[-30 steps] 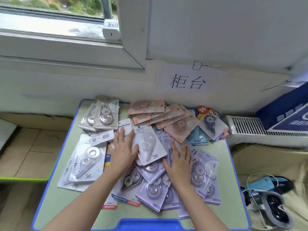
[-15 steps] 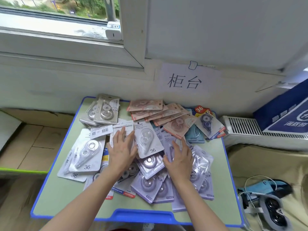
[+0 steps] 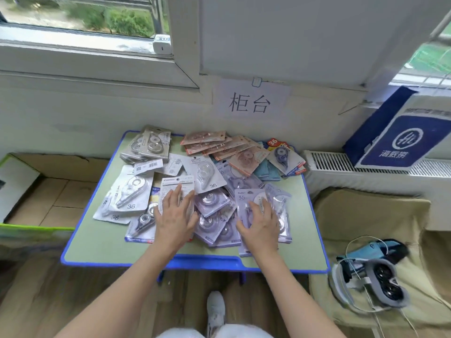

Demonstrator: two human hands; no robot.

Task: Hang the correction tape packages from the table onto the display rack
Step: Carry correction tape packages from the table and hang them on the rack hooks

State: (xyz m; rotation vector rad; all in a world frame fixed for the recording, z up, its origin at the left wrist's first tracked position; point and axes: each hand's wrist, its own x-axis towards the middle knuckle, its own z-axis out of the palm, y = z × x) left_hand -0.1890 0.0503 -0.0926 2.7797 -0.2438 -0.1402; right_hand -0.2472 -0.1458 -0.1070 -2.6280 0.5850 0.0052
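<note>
Green table (image 3: 97, 245) strewn with correction tape packages (image 3: 210, 176): left hand (image 3: 174, 220) flat on white card (image 3: 175, 189), right hand (image 3: 262, 223) flat on lilac 36 package (image 3: 246, 198); both since dragged nearer.

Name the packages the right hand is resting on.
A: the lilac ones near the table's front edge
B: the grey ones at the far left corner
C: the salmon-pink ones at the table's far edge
A: the right hand lies with its fingers spread flat on the lilac packages, on the near side of the table.
</note>
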